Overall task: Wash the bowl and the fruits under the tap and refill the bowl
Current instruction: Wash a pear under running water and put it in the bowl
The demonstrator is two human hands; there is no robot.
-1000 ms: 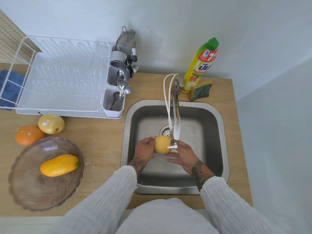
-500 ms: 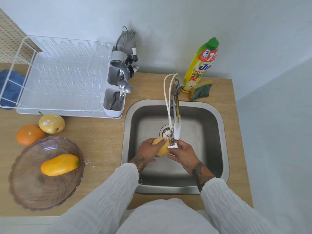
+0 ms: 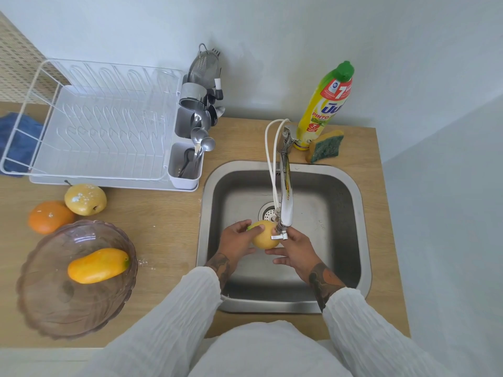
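Note:
Over the steel sink (image 3: 353,213), under the tap spout (image 3: 285,202), I hold a yellow fruit (image 3: 265,236). My left hand (image 3: 235,240) grips it from the left, thumb across its top. My right hand (image 3: 296,250) cups it from the right, fingers underneath. A tinted glass bowl (image 3: 54,300) stands on the counter at the left with a yellow-orange mango (image 3: 96,265) inside. Behind the bowl lie an orange (image 3: 49,216) and a yellow apple (image 3: 85,199), both speckled with white.
A white dish rack (image 3: 95,126) with a cutlery holder (image 3: 185,170) stands at the back left, a blue cloth (image 3: 16,137) beside it. A dish soap bottle (image 3: 326,104) and a sponge (image 3: 325,149) sit behind the sink. The counter ends just right of the sink.
The yellow fruit has turned between my hands under the spout. My left thumb now lies over its top. The bowl and the other fruits have not moved.

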